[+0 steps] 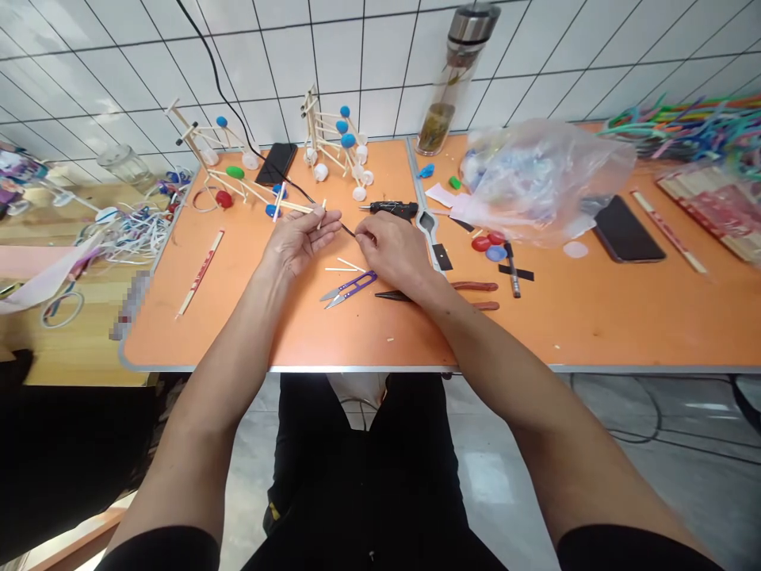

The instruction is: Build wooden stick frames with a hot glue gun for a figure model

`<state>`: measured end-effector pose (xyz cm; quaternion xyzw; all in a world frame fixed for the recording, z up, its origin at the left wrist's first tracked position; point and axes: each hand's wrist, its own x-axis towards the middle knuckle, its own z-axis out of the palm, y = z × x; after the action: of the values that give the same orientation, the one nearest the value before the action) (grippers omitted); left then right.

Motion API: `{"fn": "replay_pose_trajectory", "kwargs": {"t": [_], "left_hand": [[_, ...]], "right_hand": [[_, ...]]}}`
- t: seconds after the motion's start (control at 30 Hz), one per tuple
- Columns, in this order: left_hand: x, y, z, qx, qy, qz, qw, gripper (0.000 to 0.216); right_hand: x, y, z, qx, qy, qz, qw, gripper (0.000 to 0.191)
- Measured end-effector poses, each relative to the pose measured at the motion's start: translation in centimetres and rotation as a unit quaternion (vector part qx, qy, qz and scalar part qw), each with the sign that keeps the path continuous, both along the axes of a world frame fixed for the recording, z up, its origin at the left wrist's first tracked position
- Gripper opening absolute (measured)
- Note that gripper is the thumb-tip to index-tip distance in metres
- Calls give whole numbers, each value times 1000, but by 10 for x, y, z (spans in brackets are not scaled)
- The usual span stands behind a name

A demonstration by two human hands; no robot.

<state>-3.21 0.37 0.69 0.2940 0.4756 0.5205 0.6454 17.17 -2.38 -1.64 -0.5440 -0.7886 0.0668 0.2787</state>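
Note:
My left hand (304, 236) pinches a frame of thin wooden sticks (294, 206) between thumb and fingers, the other fingers loosely curled. Blue balls (272, 210) sit by the frame's left end. Close by on the right, my right hand (389, 247) has its fingertips drawn together. A black cord (219, 87) comes down from the wall and reaches these fingertips; what they pinch is hidden. Just behind that hand lies a black glue gun (392, 208), partly covered. Purple thread snips (349, 291) and loose short sticks (345, 268) lie below the hands.
Two stick models with coloured balls (336, 139) stand at the back, near a black phone (277, 164). Pliers (484, 286) lie partly under my right forearm. A glass bottle (445, 95), plastic bag (547, 178), second phone (629, 228) and stick packs (707, 206) are to the right.

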Motion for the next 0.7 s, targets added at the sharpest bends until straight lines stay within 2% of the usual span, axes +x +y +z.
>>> {"fn": "replay_pose_trajectory", "kwargs": {"t": [0.4, 0.7], "left_hand": [[0, 2, -4, 5, 1, 7, 1000, 7], [-1, 3, 1, 7, -5, 14, 1000, 11]], "right_hand": [[-10, -12, 2, 20, -78, 11, 997, 32], [-20, -20, 8, 32, -137, 29, 990, 35]]}}
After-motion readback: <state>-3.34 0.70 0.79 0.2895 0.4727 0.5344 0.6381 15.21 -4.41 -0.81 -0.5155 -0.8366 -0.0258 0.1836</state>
